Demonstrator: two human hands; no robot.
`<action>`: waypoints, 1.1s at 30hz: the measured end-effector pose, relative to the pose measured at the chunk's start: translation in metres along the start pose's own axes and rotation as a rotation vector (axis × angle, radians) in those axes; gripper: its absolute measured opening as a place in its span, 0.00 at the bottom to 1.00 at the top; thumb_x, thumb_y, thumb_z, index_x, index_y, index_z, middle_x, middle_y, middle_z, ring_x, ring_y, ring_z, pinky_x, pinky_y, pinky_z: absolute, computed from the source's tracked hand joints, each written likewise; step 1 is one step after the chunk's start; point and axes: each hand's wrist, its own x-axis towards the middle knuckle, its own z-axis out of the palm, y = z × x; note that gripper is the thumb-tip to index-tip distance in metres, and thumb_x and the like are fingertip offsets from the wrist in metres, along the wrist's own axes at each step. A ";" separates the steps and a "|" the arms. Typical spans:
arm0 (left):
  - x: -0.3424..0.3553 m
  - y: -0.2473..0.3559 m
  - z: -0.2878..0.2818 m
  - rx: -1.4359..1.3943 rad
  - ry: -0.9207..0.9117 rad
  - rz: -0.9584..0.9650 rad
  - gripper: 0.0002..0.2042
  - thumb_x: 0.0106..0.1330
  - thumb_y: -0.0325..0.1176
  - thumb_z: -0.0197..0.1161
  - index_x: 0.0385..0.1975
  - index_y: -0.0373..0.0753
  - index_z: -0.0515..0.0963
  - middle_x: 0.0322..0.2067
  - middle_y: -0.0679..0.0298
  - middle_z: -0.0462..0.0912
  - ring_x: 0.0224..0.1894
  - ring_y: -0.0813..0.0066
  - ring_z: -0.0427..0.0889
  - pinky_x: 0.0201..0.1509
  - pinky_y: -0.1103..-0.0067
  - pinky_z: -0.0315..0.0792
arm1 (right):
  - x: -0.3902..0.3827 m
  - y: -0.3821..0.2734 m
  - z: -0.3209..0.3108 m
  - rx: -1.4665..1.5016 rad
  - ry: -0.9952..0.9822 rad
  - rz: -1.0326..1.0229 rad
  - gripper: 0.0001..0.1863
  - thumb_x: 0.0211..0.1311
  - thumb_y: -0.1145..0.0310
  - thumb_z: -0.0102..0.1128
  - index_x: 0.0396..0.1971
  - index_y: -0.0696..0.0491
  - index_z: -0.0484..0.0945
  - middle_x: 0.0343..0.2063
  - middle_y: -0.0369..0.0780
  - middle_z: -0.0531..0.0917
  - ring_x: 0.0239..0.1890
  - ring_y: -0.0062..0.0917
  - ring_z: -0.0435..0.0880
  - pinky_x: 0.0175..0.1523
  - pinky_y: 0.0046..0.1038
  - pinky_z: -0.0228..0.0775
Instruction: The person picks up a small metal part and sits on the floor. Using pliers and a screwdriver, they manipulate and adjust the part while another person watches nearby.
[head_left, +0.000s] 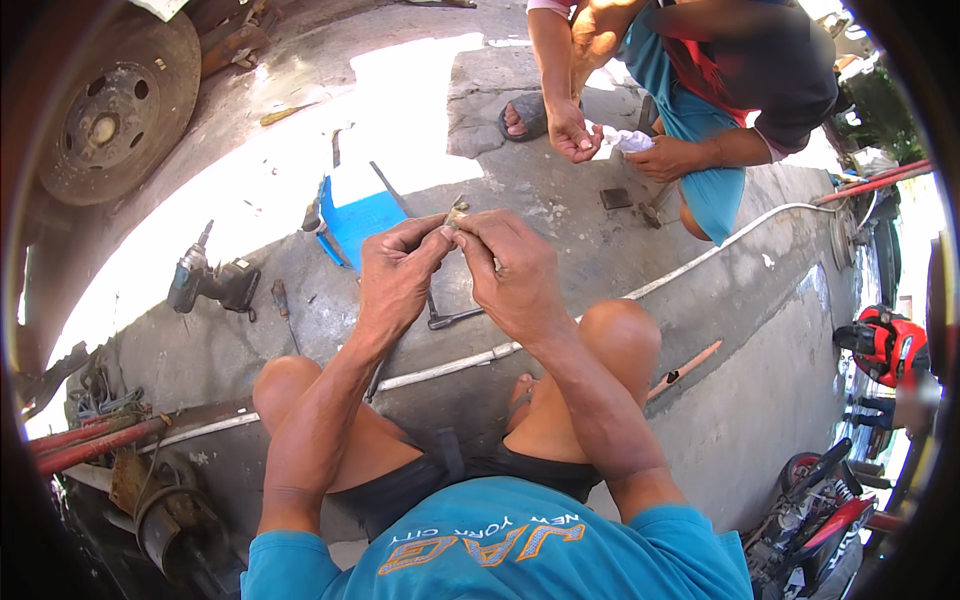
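My left hand [398,278] and my right hand [512,272] meet in front of me, fingertips pinched together. Between them is a small brass-coloured piece [457,211], its lower part hidden by my fingers, so its exact kind does not show. Just beyond my left hand a blue tray-like sheet [358,222] lies on the concrete. Under my hands, a dark metal bar tool [453,319] rests on the ground.
A cordless power tool [212,275] and a screwdriver [283,303] lie at left, below a wheel [122,105]. Opposite, another person [705,130] crouches, holding a white cloth [626,140]. A pale pipe [690,266] crosses the floor; motorcycles [815,525] stand at right.
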 end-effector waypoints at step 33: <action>-0.010 0.003 0.010 0.465 0.216 0.801 0.16 0.59 0.24 0.72 0.47 0.39 0.79 0.44 0.54 0.87 0.43 0.57 0.88 0.45 0.69 0.83 | 0.000 0.003 -0.004 0.780 -0.015 0.633 0.09 0.76 0.67 0.57 0.42 0.59 0.78 0.29 0.36 0.83 0.27 0.15 0.81 0.34 0.20 0.78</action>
